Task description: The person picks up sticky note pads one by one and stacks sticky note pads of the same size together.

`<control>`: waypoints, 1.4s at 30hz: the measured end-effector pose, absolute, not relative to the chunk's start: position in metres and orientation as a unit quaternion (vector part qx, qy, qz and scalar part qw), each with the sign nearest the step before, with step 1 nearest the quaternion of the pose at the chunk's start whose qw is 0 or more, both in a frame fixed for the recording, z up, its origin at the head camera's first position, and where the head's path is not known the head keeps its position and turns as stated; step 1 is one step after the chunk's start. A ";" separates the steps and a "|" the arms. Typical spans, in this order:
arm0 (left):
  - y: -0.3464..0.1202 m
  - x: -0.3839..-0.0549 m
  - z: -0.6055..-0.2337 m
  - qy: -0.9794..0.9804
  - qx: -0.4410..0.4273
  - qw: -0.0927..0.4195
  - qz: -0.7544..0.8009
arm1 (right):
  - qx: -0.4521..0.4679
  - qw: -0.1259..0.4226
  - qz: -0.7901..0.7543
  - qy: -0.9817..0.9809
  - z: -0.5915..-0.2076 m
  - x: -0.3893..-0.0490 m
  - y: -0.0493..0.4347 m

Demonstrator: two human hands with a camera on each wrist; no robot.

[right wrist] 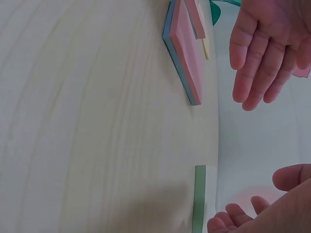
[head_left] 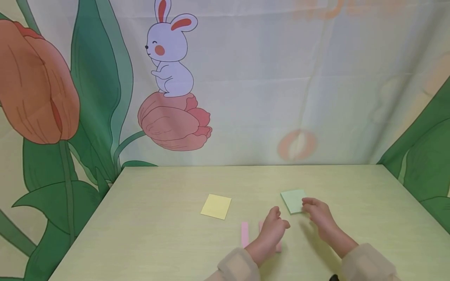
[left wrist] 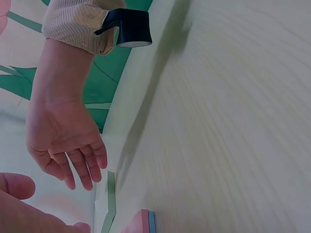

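The left hand [head_left: 270, 234] is released: its fingers extend loosely and grasp nothing, and in the head view it covers most of a pink pad [head_left: 279, 247]. The wrist views show this pad as a pink layer on top of a blue layer [right wrist: 178, 63], lying flat on the desk [head_left: 151, 242], with the left hand raised clear of it. A narrow pink strip [head_left: 245, 234] lies just beside the pad, on the side away from the right hand [head_left: 321, 218]. The right hand is also released, with its fingers relaxed and slightly bent, pointing toward a pale green pad [head_left: 292, 201]. In the head view its fingertips overlap the right edge of the green pad; the right wrist view shows a gap between the fingers and the pad. The green pad lies flat, farther back on the desk than the pink pad. A square yellow note [head_left: 216, 207] lies flat to the left of the green pad and well apart from it, behind the pink strip. Both arms have beige sleeves [head_left: 368, 263], and a black device [left wrist: 130, 26] is mounted at the right cuff. Behind the desk hangs a printed backdrop [head_left: 246, 86] with a white rabbit [head_left: 174, 66] seated on a pink tulip [head_left: 172, 123].
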State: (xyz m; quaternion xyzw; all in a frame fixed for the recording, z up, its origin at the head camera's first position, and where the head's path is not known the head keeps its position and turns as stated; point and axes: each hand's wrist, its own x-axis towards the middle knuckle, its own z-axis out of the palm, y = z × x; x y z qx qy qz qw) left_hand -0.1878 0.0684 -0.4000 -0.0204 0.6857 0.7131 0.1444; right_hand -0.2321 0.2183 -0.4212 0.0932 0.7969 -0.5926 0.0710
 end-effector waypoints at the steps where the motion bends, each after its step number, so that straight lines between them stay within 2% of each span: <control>1: 0.070 -0.189 -0.400 0.684 -0.024 0.144 0.715 | 0.095 0.068 -0.594 0.796 -0.421 -0.233 0.219; 11: 0.085 -0.199 -0.404 0.674 -0.065 0.158 0.718 | 0.120 0.049 -0.595 0.793 -0.423 -0.243 0.222; 32: 0.098 -0.220 -0.429 0.645 -0.085 0.174 0.740 | 0.117 0.031 -0.575 0.809 -0.433 -0.255 0.231; 42: 0.099 -0.227 -0.436 0.634 -0.094 0.190 0.744 | 0.116 0.046 -0.568 0.813 -0.439 -0.260 0.234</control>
